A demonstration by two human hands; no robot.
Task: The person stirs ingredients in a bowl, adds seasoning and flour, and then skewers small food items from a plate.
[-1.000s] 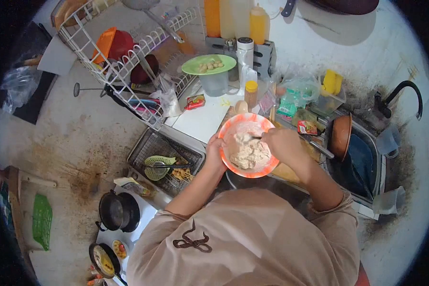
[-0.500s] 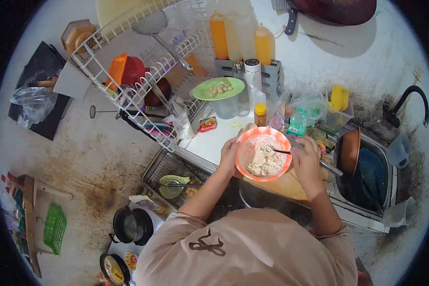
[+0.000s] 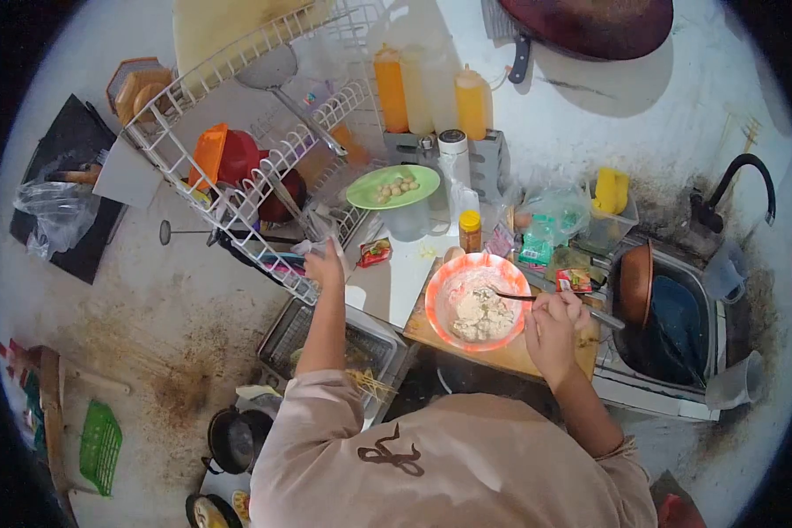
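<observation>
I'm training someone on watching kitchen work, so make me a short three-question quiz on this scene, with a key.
1. True or false: the orange-and-white bowl rests on the wooden board.
2. Multiple choice: what holds the dark-handled utensil? A, both hands; B, the right hand only; C, neither hand.
3. Short answer: what is the green plate of small pale balls sitting on?

Key:
1. True.
2. B.
3. A see-through container.

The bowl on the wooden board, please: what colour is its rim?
The bowl's rim is blotchy orange-red and whitish, in the head view.
</observation>
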